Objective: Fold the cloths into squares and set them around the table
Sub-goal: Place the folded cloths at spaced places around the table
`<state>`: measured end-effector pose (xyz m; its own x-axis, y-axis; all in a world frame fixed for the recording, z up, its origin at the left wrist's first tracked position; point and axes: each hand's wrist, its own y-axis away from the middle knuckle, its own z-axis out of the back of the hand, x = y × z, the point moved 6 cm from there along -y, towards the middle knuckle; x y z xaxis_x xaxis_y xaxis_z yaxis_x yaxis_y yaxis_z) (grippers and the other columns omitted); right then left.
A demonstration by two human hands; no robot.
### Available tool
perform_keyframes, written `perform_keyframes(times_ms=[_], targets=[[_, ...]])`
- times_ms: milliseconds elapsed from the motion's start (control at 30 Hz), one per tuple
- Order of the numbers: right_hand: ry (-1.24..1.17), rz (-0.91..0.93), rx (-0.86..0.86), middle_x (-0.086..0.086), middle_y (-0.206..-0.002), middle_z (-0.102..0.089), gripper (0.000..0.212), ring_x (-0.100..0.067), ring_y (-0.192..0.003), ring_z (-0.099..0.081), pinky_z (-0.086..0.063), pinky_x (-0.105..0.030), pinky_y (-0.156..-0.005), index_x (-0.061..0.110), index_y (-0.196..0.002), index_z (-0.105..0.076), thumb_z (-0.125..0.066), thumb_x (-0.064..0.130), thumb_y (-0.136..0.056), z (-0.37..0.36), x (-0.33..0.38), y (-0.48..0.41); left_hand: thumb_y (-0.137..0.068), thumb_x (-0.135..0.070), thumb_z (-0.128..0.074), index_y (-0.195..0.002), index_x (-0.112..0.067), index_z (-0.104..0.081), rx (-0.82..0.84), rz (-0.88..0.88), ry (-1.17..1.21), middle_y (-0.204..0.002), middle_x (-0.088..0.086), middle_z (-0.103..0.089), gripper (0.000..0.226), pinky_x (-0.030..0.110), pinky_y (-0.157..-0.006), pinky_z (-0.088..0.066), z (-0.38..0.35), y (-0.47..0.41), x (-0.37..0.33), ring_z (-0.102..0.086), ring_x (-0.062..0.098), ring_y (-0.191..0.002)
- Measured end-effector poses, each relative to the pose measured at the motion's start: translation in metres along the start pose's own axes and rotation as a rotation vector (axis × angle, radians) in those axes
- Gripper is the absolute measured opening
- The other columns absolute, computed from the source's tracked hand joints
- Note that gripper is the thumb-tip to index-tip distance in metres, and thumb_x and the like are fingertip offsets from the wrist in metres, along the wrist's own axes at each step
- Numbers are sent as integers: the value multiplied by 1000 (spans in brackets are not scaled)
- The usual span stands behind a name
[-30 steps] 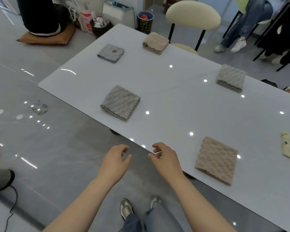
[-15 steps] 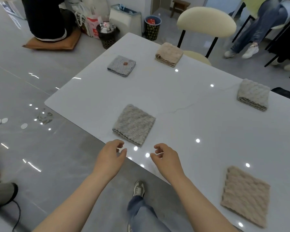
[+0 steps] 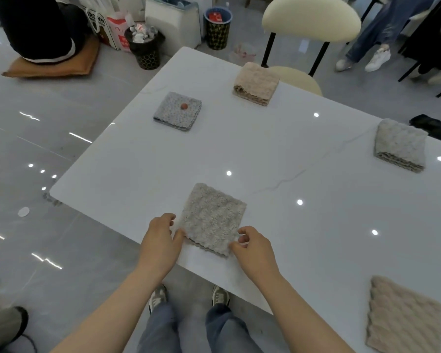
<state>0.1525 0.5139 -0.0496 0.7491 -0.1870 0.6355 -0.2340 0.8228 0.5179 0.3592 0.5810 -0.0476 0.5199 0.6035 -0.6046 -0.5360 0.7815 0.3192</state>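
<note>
Left fingers (image 3: 169,217): curled just beside the left edge of the near grey cloth (image 3: 213,220). The thumb of our left hand (image 3: 160,242) touches its near-left corner, and we cannot tell whether it grips. Half a second ago this hand hung short of the cloth.
Right fingers (image 3: 242,236): thumb and forefinger of our right hand (image 3: 255,249) pinch the near-right corner. Earlier it hovered clear, holding nothing.
Patterned cloth (image 3: 177,112): folded, at the far left, with a small red dot (image 3: 183,106) on top.
Near grey cloth: we see a folded square lying flat by the near edge of the tabletop (image 3: 265,149), in the same spot as before.
Beige cloth (image 3: 256,82): folded at the far edge, by the chair (image 3: 311,19).
Far grey cloth (image 3: 399,145): folded, at the far right.
Tan cloth (image 3: 402,317): flat, at the near right.
</note>
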Motion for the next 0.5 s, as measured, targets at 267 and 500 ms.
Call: perform_keyframes(times_ms=[267, 500], targets=[[-113, -176, -110, -3, -93, -55, 38, -23, -90, -58, -46, -33, -77, 6, -123, -47, -58, 23, -91, -20, 7, -1, -92, -32, -56, -130, -13, -46, 185, -63, -41, -118, 5, -54, 44, 27, -78, -42, -2, -33, 12, -58, 16, -93], [-207, -213, -237, 17, -83, -46, 29, -1, -73, -48, -34, -9, -55, 20, -112, -44, -63, 24, -90, -35, 9, 0, -90, -32, -58, -137, -16, -38, 319, -153, 23, -113, 1, -53, 53, 27, -79, -46, -9, -50, 11, -57, 13, -91]])
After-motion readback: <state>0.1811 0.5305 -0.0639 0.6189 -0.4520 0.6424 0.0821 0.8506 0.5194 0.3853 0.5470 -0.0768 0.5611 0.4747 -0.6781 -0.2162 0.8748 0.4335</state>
